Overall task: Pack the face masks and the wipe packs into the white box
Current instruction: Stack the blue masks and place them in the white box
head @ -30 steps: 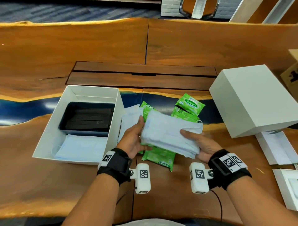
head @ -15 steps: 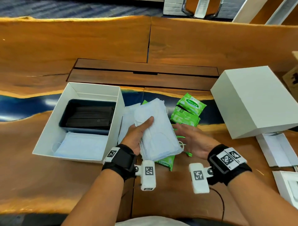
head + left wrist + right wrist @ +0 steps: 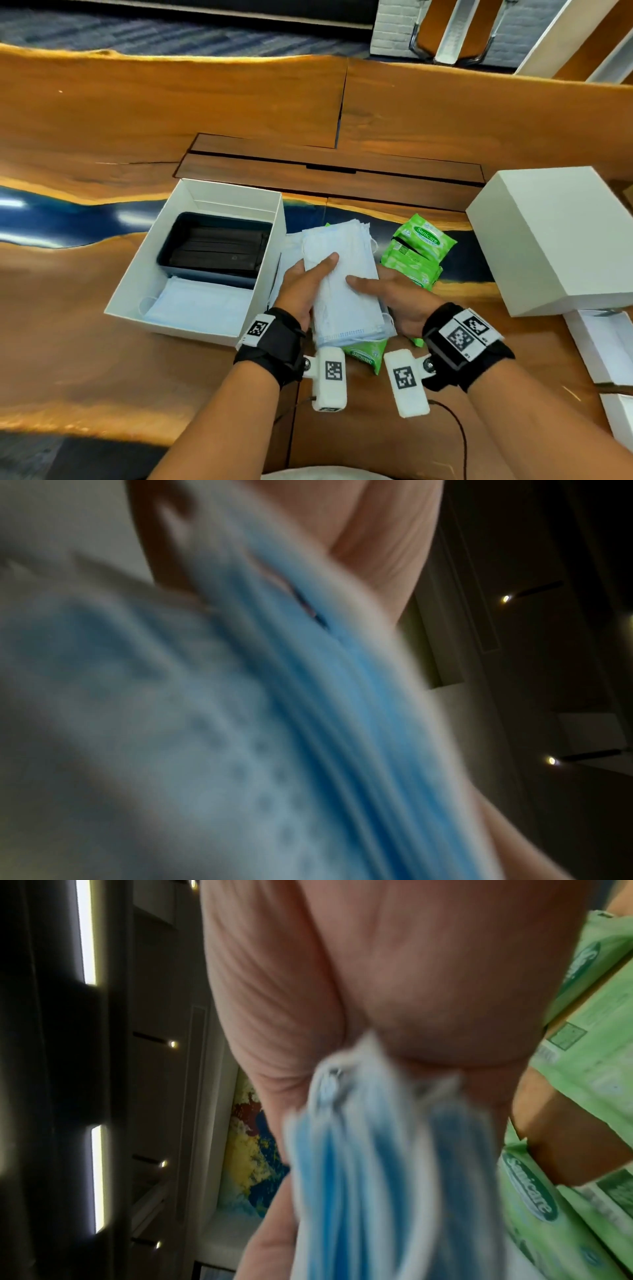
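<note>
A stack of light blue face masks (image 3: 342,294) hangs lengthwise above the table, just right of the open white box (image 3: 269,274). My left hand (image 3: 305,287) grips its left edge with the thumb on top. From the right, my right hand (image 3: 385,293) holds the other edge the same way. The fingers under the stack are hidden. In the box lie a black tray of black masks (image 3: 219,246) and some blue masks (image 3: 202,305). Green wipe packs (image 3: 421,246) sit on the table, one (image 3: 366,356) under the stack. Both wrist views show blurred mask edges (image 3: 325,723) (image 3: 377,1164) against a palm.
The white box lid (image 3: 555,236) stands at the right of the wooden table (image 3: 102,359). More loose masks (image 3: 291,240) lie between the box and the wipe packs. White card pieces (image 3: 603,339) lie at the right edge.
The mask stack has turned from crosswise to lengthwise. My right hand let go of it half a second ago and now holds its right edge again.
</note>
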`<action>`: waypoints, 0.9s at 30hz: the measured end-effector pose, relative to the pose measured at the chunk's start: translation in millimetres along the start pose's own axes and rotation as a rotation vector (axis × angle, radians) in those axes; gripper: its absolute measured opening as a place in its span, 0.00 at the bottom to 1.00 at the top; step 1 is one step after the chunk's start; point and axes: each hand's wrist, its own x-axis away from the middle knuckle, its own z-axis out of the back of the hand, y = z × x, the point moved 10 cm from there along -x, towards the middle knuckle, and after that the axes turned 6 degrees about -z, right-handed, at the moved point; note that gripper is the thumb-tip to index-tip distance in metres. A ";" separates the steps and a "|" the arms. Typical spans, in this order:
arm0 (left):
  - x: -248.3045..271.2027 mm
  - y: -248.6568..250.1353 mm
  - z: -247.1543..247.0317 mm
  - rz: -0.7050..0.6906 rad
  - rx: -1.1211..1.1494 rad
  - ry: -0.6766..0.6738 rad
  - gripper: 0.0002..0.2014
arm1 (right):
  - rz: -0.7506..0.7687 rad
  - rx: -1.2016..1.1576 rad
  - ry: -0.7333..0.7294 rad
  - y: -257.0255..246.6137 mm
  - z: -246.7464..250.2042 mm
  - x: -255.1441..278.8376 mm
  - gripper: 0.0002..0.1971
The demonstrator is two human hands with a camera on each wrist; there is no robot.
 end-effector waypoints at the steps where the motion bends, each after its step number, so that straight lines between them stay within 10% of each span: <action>1: 0.1 7.6 7.6 -0.025 0.023 0.024 0.17 | -0.007 -0.017 -0.021 -2.7 0.7 2.5 0.18; 17: 34.3 119.9 135.7 -0.284 -0.016 0.293 0.21 | 0.268 0.347 0.172 -48.2 -67.4 -34.9 0.12; 27: 34.3 162.7 237.7 -0.179 -1.016 0.392 0.17 | 0.345 1.108 0.099 -41.6 -164.4 -99.3 0.09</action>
